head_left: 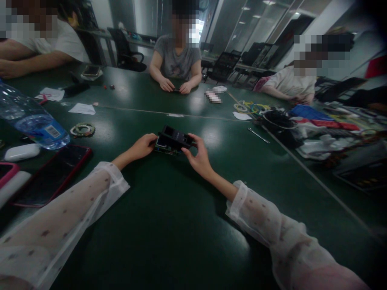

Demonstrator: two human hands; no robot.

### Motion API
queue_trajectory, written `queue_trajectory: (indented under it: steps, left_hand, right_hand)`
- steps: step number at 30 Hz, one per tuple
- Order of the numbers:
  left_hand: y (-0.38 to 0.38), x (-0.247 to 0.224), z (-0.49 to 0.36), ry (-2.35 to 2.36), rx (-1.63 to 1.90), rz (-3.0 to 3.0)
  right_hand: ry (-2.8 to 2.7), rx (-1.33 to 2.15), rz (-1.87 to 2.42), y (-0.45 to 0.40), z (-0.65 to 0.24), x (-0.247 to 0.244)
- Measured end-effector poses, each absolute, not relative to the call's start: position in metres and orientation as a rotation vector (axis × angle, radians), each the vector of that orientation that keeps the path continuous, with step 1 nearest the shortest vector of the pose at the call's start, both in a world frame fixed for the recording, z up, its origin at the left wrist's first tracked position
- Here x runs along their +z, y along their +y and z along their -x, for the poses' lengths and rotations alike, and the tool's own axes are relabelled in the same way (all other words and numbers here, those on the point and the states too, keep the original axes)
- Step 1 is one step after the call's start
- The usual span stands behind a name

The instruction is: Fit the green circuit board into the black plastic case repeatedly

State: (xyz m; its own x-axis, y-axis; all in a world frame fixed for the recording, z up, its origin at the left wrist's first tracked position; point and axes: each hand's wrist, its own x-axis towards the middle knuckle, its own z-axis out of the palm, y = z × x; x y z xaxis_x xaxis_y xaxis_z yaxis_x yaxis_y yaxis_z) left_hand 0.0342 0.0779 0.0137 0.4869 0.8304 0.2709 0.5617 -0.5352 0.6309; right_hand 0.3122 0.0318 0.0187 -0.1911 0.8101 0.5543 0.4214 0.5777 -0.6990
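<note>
A black plastic housing (175, 137) sits tilted over a circuit board (167, 150), just above or on the green tabletop. My left hand (146, 145) is closed at the left end of this assembly, its fingertips partly hidden behind the edge. On the opposite end, my right hand (198, 155) pinches the black housing between thumb and fingers. Whether the housing and board are fastened together cannot be made out.
Left of my arm lie a red-edged phone (56, 175), a tilted water bottle (39, 127), a white case (22, 152) and bracelets (82, 129). A wrench (259, 135) and piled cables (250, 108) lie to the right. A co-worker (177, 60) sits across the table.
</note>
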Motion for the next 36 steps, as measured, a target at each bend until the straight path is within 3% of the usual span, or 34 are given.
queue_trajectory:
  steps: [27,36]
  left_hand:
    - [0.084,0.007,-0.031,1.126,0.98,-1.981]
    - [0.075,0.022,-0.034,1.043,0.863,-1.803]
  right_hand:
    - [-2.182,0.603,1.021,0.036,-0.314,0.012]
    - [-2.301,0.377,0.862,0.029,-0.314,0.019]
